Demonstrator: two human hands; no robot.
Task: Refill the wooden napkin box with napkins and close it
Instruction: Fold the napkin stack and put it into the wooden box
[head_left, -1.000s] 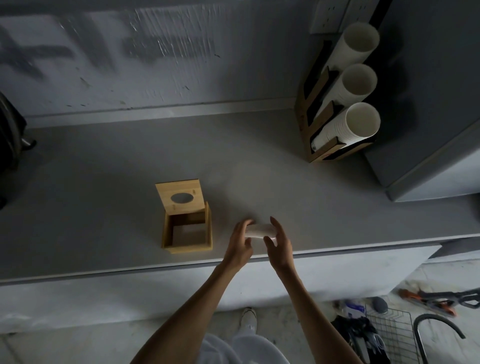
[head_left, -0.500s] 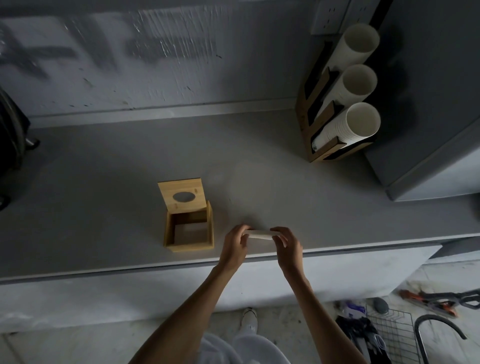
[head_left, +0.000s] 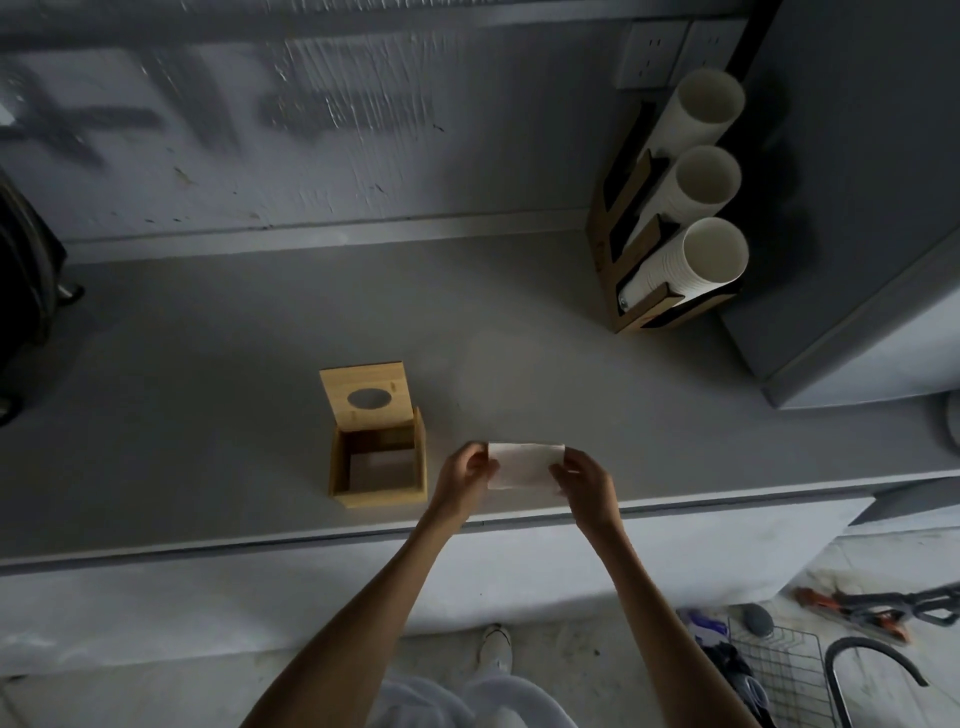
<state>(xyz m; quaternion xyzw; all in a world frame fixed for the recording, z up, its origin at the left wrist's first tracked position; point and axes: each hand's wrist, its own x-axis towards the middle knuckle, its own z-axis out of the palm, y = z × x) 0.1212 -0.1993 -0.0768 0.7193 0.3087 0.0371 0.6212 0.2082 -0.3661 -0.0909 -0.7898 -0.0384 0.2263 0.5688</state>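
The wooden napkin box (head_left: 378, 496) stands open on the grey counter (head_left: 208, 415). Its hinged lid (head_left: 367, 400), with an oval hole, is tipped back at the far side. The inside looks bare. A white stack of napkins (head_left: 523, 465) is held flat just right of the box, above the counter's front edge. My left hand (head_left: 462, 480) pinches its left end and my right hand (head_left: 584, 483) pinches its right end. The napkins are apart from the box.
A wooden cup holder (head_left: 644, 291) with three stacks of white paper cups (head_left: 691, 265) leans at the back right beside a grey cabinet (head_left: 857, 208). A dark object (head_left: 21, 291) sits at the far left. On the floor lie a wire basket (head_left: 784, 670) and tools.
The napkins were gripped edge-on between both hands. They have been turned so the broad white face shows, and the hands have moved slightly apart.
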